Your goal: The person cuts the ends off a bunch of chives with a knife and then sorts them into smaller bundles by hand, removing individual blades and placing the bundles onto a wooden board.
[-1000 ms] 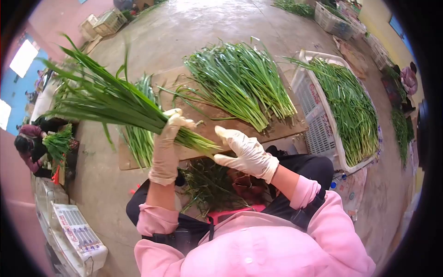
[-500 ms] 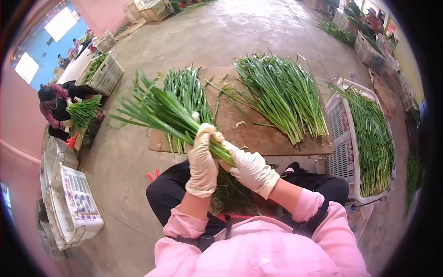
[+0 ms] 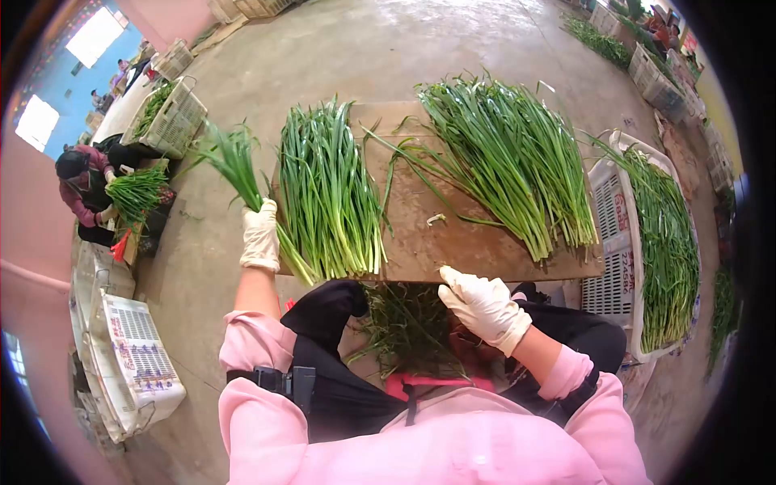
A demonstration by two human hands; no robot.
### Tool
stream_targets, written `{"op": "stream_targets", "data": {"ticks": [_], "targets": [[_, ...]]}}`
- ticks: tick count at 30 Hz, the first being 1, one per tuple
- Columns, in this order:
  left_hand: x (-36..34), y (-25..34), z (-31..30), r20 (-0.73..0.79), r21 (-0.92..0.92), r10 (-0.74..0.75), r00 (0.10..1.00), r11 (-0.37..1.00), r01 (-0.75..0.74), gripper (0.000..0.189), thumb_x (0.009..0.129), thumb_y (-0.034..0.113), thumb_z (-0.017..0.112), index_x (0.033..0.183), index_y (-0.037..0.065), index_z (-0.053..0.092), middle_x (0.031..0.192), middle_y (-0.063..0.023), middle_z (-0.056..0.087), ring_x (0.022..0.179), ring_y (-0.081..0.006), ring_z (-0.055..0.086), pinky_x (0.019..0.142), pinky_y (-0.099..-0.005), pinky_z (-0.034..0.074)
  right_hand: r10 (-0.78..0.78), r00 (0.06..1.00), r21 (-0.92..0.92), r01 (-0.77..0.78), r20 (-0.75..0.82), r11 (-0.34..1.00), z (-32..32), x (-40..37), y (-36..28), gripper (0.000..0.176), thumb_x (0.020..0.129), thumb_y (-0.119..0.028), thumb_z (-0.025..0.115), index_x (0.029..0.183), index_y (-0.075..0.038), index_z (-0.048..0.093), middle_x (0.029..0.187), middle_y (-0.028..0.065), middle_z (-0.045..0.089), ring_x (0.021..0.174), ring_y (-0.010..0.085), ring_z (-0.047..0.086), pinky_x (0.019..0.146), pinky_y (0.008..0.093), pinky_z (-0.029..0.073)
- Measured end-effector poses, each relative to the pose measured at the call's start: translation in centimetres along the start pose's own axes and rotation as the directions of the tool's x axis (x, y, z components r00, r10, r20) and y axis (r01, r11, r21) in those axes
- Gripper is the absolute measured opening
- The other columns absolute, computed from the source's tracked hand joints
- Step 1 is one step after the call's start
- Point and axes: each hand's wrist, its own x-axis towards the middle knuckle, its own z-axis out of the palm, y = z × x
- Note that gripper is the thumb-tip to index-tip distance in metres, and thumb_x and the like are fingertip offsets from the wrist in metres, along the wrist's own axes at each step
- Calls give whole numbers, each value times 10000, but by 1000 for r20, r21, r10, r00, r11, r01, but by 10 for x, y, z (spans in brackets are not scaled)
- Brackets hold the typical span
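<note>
My gloved left hand (image 3: 261, 236) is closed around a bunch of garlic chives (image 3: 234, 166), at the left edge of the board. Its leaves point up and away, and its pale stalk ends come out below the hand. Right beside it, a pile of chives (image 3: 331, 194) lies on the wooden board (image 3: 420, 226). A larger pile of chives (image 3: 509, 162) covers the board's right part. My gloved right hand (image 3: 485, 309) is just off the board's near edge, apart from the bunch. Its fingers are curled together; whatever they may hold is hidden.
A white plastic crate (image 3: 618, 259) full of chives stands at my right. Loose green trimmings (image 3: 408, 323) lie below the board between my legs. To the left are white crates (image 3: 141, 356) and another person (image 3: 89, 190) handling greens. More crates line the floor farther off.
The bunch has moved left and down with my left hand, to the board's left edge. My right hand has let go of the stalks and moved right, toward me.
</note>
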Motion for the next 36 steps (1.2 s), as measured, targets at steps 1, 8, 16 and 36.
{"op": "stream_targets", "data": {"ticks": [1,8,16,36], "targets": [[1,0,7,-2,79,15,1000,997,-15,338,927,210,695,1179,12,591,959,-65,663,735,-166,609,642,-339,517,42,998,5,-42,50,999,-5,8,0,261,962,-236,619,1165,-71,605,861,153,688,723,359,679,617,458,517],[-5,-3,44,192,-58,162,968,986,-154,555,927,351,735,1327,17,543,1164,-115,680,936,-207,650,842,-350,530,-68,988,-70,58,-137,996,6,73,21,375,914,-202,644,1239,-20,603,961,150,677,890,332,674,762,424,540],[-33,31,74,489,-174,305,817,952,-250,812,972,365,669,1561,13,234,1429,-100,474,1252,-190,476,1091,-333,371,-125,992,-145,125,10,982,50,72,10,566,882,-209,592,1376,41,475,1308,279,579,1183,407,594,1043,459,463],[7,-36,61,331,415,376,866,766,-491,950,962,603,558,1590,9,165,1645,-198,165,1500,-336,217,1215,-421,213,698,702,-292,-704,-142,648,-62,5,108,984,738,-464,826,1441,74,395,1033,175,691,977,282,682,801,368,550]]}}
